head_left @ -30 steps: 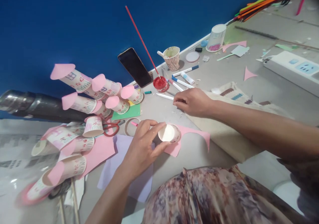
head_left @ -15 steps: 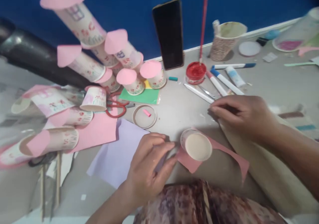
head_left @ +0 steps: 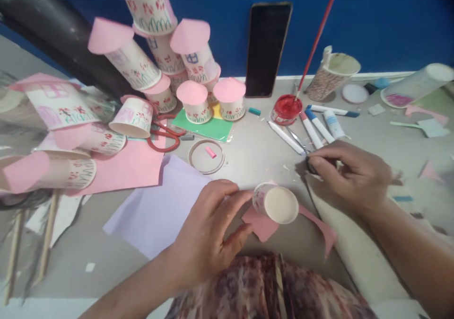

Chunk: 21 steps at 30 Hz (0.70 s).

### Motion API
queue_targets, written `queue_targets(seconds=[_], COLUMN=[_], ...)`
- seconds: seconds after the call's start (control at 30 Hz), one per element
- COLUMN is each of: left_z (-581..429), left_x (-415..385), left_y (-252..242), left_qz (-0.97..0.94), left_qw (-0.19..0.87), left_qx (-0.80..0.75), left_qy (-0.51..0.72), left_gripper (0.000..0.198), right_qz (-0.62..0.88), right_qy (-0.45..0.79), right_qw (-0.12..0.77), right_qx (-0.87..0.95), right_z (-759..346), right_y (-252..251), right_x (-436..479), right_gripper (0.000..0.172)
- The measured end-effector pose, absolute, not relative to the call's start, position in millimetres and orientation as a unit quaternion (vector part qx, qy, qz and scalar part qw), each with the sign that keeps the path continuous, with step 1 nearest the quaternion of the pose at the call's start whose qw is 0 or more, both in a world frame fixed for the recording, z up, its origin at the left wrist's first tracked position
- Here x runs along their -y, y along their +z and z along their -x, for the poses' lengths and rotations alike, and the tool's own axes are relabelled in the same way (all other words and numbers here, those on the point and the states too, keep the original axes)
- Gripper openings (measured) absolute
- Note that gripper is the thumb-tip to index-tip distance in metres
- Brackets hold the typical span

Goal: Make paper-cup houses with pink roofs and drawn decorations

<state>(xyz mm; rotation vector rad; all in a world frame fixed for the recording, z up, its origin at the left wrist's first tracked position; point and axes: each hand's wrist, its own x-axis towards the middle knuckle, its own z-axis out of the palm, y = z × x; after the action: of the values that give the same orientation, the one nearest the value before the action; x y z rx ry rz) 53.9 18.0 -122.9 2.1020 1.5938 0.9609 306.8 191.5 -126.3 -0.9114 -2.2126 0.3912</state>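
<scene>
A small paper cup [head_left: 280, 204] lies tilted, its pale round end facing me, on a pink paper scrap [head_left: 262, 224]. My left hand [head_left: 216, 224] is just left of it, thumb and fingers curved apart and nothing between them. On the right, my right hand [head_left: 349, 174] has its fingers closed around a small dark piece. It appears to be the end of a slim metal tool [head_left: 298, 139] lying beside the white marker [head_left: 285, 137]; its kind I cannot make out. Lilac paper [head_left: 152, 210] reaches under my left hand.
Decorated paper-cup towers [head_left: 193, 63] with pink cone roofs crowd the left. Red-handled scissors [head_left: 165, 139] and a tape ring [head_left: 206, 157] lie before them. At the back are a phone [head_left: 268, 49], a red paint pot [head_left: 286, 110] holding a brush, several markers and a patterned cup [head_left: 331, 77].
The view has shifted and turned slightly. A dark piece now shows at my right fingertips. My left hand remains open beside the cup, which still lies on the pink scrap.
</scene>
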Motion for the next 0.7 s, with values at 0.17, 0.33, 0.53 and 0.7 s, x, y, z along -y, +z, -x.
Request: queue_targets(seconds=[0.17,0.33,0.53,0.7], left_z=[-62,-72,-75,-59], left_x=[-26,-48,-61,-68], left_y=[-97,-84,-84,-83], left_qz=[-0.76,-0.792,-0.79,-0.749], left_qw=[0.18,0.139,0.136,0.085], left_qx=[-0.571,-0.561,-0.567,-0.604], left_qy=[0.254,0.193,0.191,0.261], left_gripper=[0.064,0.061,0.04,0.034], right_qz=[0.3,0.257,0.286,0.273], right_qy=[0.21,0.211,0.16,0.16], right_qw=[0.239,0.0,-0.145,-0.159], right_qx=[0.899,0.943,0.934,0.935], right_z=[-312,-316,-307,-296], right_y=[-122,-94,-82,-90], right_x=[-195,-182,-165,-156], right_gripper=[0.021,0.021,0.024,0.018])
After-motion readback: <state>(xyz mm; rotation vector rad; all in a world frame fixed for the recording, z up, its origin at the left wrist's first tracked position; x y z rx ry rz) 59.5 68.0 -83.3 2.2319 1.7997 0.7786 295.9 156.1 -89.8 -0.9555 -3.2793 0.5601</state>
